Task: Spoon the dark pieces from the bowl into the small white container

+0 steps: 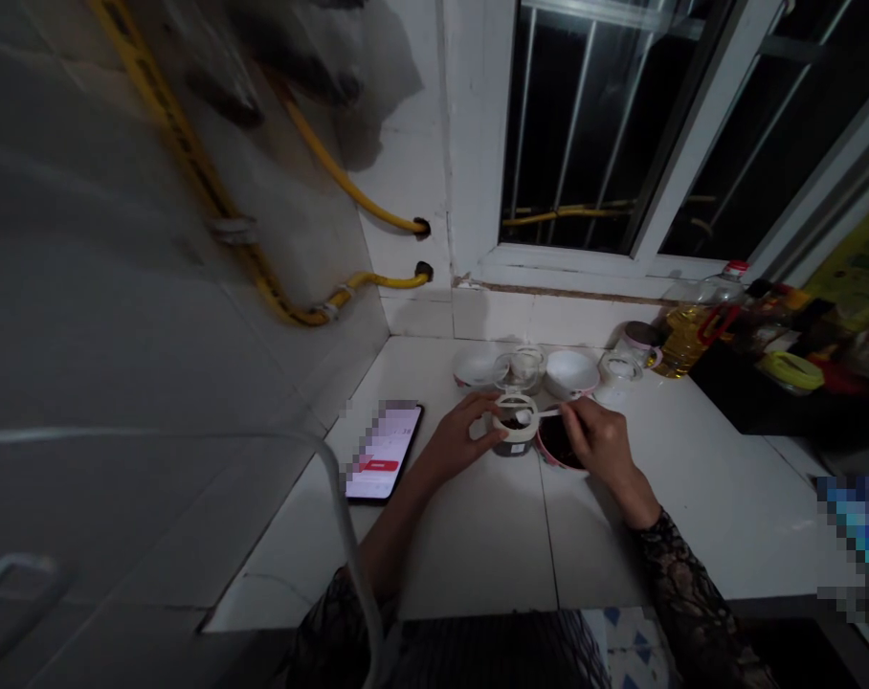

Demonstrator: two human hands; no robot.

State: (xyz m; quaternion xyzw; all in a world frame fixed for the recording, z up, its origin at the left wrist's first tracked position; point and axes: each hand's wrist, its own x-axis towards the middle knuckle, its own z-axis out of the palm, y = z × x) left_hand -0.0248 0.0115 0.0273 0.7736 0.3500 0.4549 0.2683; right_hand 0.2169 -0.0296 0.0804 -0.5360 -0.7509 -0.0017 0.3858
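Observation:
A small clear jar [513, 446] with a white rim and dark contents stands on the counter in front of me. My left hand [467, 438] is closed around its left side, thumb in front and fingers behind. Between the thumb and fingers of my right hand [598, 435] is the handle of a small white spoon [547, 413]. The spoon's bowl is at the jar's mouth; whether it touches the contents I cannot tell. Right beside the jar, partly under my right hand, sits a patterned bowl [545, 454] holding something dark.
Behind the jar stand a white bowl [572, 371], another bowl [478, 367], a glass jar [526, 364] and a lidded jar [619, 373]. An oil bottle [682, 340] is at the back right, near a yellow-green lidded container [793, 371]. A lit phone [386, 455] lies left.

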